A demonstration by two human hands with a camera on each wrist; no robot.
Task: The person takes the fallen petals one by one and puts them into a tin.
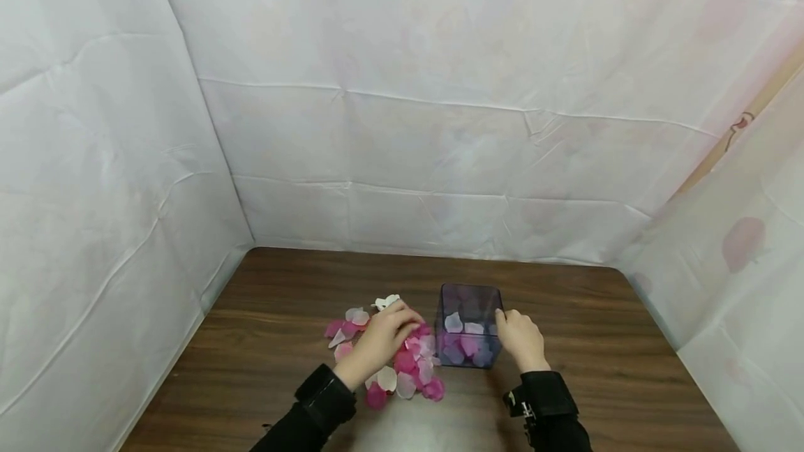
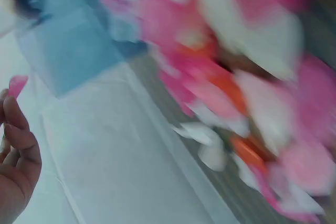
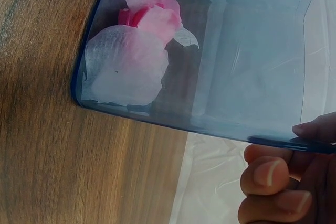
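Observation:
My left hand (image 1: 384,335) is over a loose pile of artificial petals (image 1: 405,361) in pink, magenta and white. Its fingertips pinch a small pink petal (image 2: 17,84), seen at the left of the left wrist view. Beside the pile stands a see-through blue-tinted square bin (image 1: 470,300), with several pink and white petals (image 3: 126,66) low inside it. My right hand (image 1: 523,340) grips the bin's right wall at the rim, thumb on one side and fingers on the other, as the right wrist view (image 3: 278,174) shows.
A brown wood-grain table (image 1: 251,347) bears everything. White sheets (image 1: 427,145) hang behind it and at both sides. A few white petals (image 1: 386,301) lie at the far edge of the pile.

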